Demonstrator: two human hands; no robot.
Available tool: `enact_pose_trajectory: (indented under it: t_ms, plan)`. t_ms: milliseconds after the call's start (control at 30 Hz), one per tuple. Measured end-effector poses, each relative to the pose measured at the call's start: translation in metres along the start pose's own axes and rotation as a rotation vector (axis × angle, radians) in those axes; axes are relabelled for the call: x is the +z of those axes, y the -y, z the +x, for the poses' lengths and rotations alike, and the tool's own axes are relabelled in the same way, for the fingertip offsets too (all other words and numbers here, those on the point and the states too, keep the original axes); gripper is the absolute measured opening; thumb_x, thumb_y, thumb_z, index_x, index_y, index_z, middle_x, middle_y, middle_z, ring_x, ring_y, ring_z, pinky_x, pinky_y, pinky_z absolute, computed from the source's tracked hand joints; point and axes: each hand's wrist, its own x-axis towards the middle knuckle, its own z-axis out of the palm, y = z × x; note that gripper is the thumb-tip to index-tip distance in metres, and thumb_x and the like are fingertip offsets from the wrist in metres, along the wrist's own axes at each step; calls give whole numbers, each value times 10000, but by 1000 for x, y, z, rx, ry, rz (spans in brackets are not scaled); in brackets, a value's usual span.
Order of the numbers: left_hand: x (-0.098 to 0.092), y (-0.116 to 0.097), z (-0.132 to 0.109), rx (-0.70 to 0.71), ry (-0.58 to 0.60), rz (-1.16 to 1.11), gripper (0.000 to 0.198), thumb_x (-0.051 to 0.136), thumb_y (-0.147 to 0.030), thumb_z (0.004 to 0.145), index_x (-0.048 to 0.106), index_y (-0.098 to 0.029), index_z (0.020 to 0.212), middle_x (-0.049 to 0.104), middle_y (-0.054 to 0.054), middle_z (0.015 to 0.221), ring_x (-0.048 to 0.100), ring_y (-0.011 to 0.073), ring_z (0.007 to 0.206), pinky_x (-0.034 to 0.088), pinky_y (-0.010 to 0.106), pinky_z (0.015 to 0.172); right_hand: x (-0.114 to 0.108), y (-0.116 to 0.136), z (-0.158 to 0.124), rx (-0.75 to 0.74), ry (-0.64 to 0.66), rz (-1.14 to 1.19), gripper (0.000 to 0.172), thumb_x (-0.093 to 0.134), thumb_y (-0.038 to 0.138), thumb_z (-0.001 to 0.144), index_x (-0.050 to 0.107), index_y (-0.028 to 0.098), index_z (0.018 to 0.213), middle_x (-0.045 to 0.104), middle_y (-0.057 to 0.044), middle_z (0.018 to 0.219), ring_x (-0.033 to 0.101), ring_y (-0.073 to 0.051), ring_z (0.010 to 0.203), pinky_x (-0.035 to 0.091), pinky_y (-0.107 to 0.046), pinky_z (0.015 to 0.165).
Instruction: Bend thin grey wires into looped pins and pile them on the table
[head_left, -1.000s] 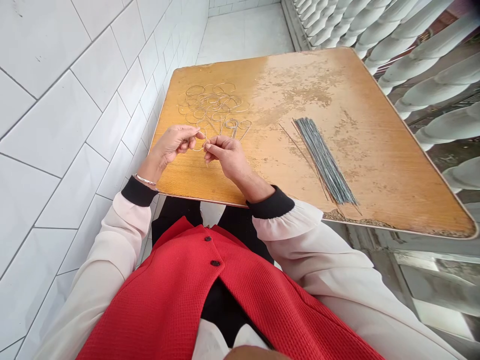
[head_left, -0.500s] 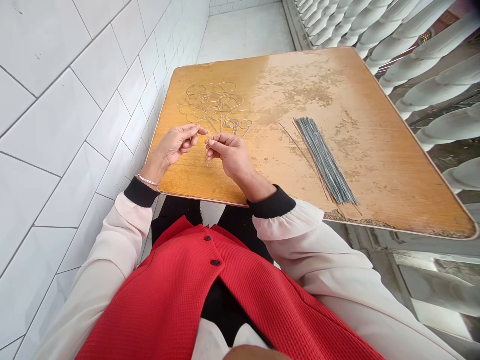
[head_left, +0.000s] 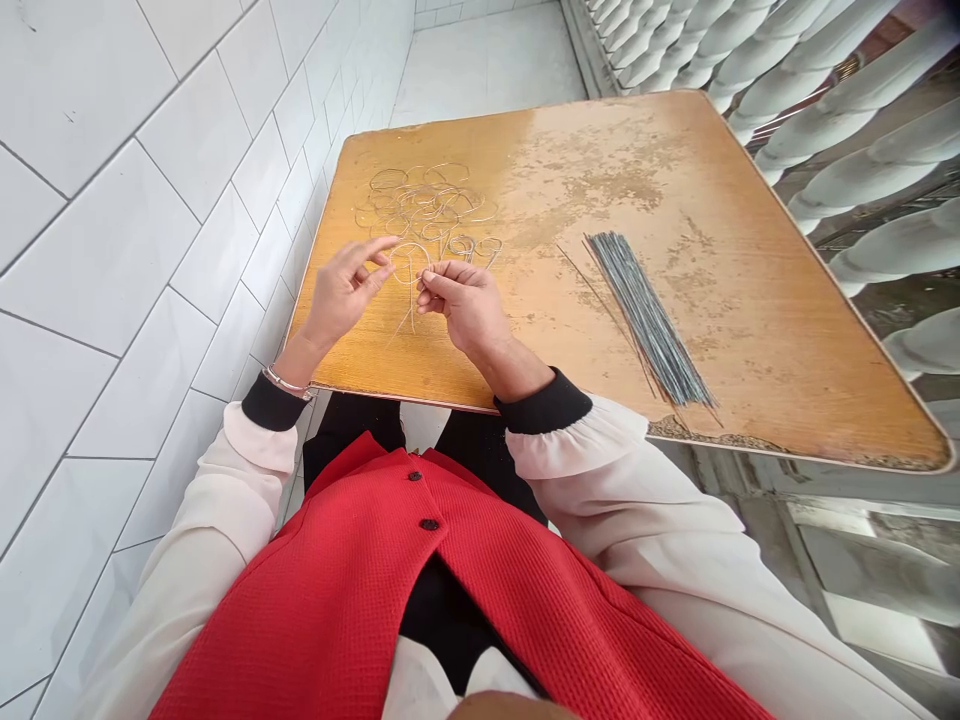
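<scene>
**Item one:** a thin bent wire piece (head_left: 411, 262), formed into an open loop with two straight tails, is hanging above the near-left part of the tabletop, between the hands.

**Hands:** the right hand (head_left: 465, 310) is pinching the wire near the base of the loop, its thumb and fingertips (head_left: 424, 285) pressed together. The left hand (head_left: 343, 292) is standing open with its fingers spread, their tips just beside the loop; contact with the wire cannot be told. A silver bangle (head_left: 286, 382) is circling the left wrist.

**On the table:** a tangled heap of bent wire loops (head_left: 424, 205) is lying just beyond the hands. To the right, well apart, a neat bundle of straight dark wires (head_left: 649, 315) is lying at a slant, with a few stray wires (head_left: 600, 300) beside it. Both are resting on a worn wooden tabletop (head_left: 420, 370) with patchy, peeling veneer.

**Surroundings:** white glazed wall tiles (head_left: 150, 250) are lining the left side, and pale turned balusters (head_left: 847, 150) are running along the right. The person is wearing a red waistcoat (head_left: 420, 590) over a pale shirt with black cuffs (head_left: 544, 405).
</scene>
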Motion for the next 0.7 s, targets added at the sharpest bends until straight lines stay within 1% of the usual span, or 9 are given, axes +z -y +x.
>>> enact_pose_trajectory:
  t_ms: [67, 100, 167, 267, 367, 467, 567, 700]
  plan:
    - [2, 5, -4, 145, 70, 167, 348, 597, -490, 971, 697, -259, 1211, 735, 41, 1033, 636, 106, 781, 505, 254, 738, 0, 0, 0, -4, 5, 7, 185, 800, 257, 786, 656, 169, 710, 622, 10, 694, 567, -61, 546, 516, -184, 540]
    - [3, 6, -5, 190, 98, 239, 340, 574, -485, 984, 709, -246, 1185, 737, 48, 1009, 649, 123, 818, 505, 267, 760, 0, 1, -1, -8, 9, 13, 192, 804, 263, 783, 654, 170, 710, 622, 11, 694, 568, -61, 546, 518, -185, 542]
    - [7, 7, -5, 226, 114, 341, 331, 535, -470, 1005, 732, -221, 1100, 732, 55, 961, 657, 142, 844, 495, 283, 773, 0, 1, -2, -9, 19, 20, 200, 809, 271, 782, 650, 173, 710, 620, 13, 688, 569, -63, 544, 520, -187, 545]
    - [11, 4, -4, 197, 102, 364, 298, 534, -425, 1008, 740, -216, 958, 709, 40, 896, 639, 145, 813, 464, 284, 760, 1, 1, -3, 6, 27, 8, 206, 808, 281, 792, 649, 176, 713, 621, 13, 686, 568, -63, 544, 523, -190, 554]
    - [11, -2, -3, 128, 95, 294, 257, 565, -376, 990, 726, -228, 856, 669, 26, 827, 598, 144, 774, 425, 281, 750, 1, 2, -3, 11, 34, -3, 205, 814, 301, 800, 661, 180, 737, 627, 12, 697, 573, -66, 551, 527, -197, 565]
    - [9, -9, -3, 65, 94, 208, 235, 610, -348, 959, 699, -233, 775, 613, 18, 773, 548, 148, 743, 397, 288, 749, 1, 3, -4, 10, 38, -1, 177, 824, 311, 804, 695, 189, 805, 630, 19, 705, 575, -65, 553, 526, -201, 568]
    - [8, -13, -4, 16, 95, 135, 222, 648, -325, 932, 673, -233, 731, 564, 10, 747, 508, 149, 730, 388, 295, 753, 2, 3, -4, 21, 38, 4, 164, 831, 304, 801, 717, 190, 831, 634, 24, 710, 573, -57, 559, 528, -191, 576]
    - [10, -17, -6, -11, 86, 99, 212, 652, -299, 927, 664, -228, 727, 540, 7, 747, 496, 144, 727, 390, 292, 758, 1, 1, -2, 30, 43, 38, 177, 855, 309, 770, 735, 183, 799, 639, 23, 703, 580, -53, 574, 529, -171, 569]
